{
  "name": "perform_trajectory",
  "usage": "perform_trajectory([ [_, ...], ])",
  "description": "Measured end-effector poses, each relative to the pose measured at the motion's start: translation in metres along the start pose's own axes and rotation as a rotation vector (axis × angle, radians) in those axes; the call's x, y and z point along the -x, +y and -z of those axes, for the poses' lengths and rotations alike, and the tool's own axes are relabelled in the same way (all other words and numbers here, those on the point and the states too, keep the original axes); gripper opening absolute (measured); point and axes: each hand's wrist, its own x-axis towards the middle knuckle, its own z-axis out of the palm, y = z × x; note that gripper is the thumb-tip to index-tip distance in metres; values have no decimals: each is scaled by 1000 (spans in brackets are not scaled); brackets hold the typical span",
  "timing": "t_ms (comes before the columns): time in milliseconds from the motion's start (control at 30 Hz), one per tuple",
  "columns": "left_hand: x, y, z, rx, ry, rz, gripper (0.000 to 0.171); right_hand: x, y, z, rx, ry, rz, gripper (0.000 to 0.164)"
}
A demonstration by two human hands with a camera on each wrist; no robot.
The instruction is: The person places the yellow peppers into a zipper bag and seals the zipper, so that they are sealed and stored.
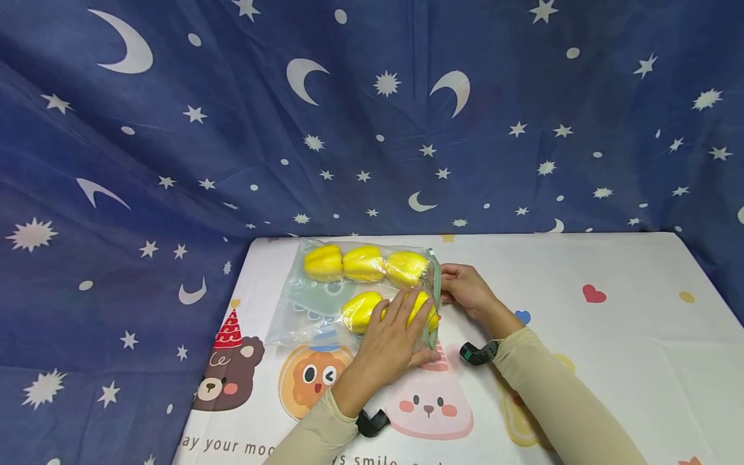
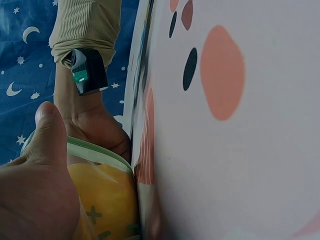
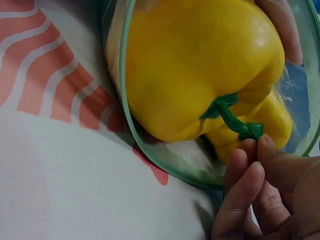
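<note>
A clear zip bag (image 1: 290, 329) with a green edge lies at the back of the table, holding several yellow bell peppers (image 1: 363, 263). Three form the back row; the others are nearer the front. My left hand (image 1: 392, 342) rests on the bag with its fingers extended over a front pepper (image 1: 420, 307). At the bag's right-hand mouth, my right hand (image 1: 471, 290) has thumb and fingers together at the green edge. The right wrist view shows the mouth gaping around a pepper (image 3: 200, 60) with a green stem; the right fingertips (image 3: 267, 142) pinch the rim near another stem.
A white tablecloth (image 1: 628, 387) printed with cartoon animals and hearts covers the table. Behind it and at the left hangs a blue curtain (image 1: 372, 129) with moons and stars. Dark wrist bands (image 1: 479, 353) sit near both cuffs.
</note>
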Motion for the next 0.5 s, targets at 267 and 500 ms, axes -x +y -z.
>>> perform_trajectory([
  [267,0,1,0,-13,7,1,101,1,1,6,-20,1,-10,24],
  [500,1,1,3,0,-8,7,99,6,4,16,-63,-23,-16,21],
])
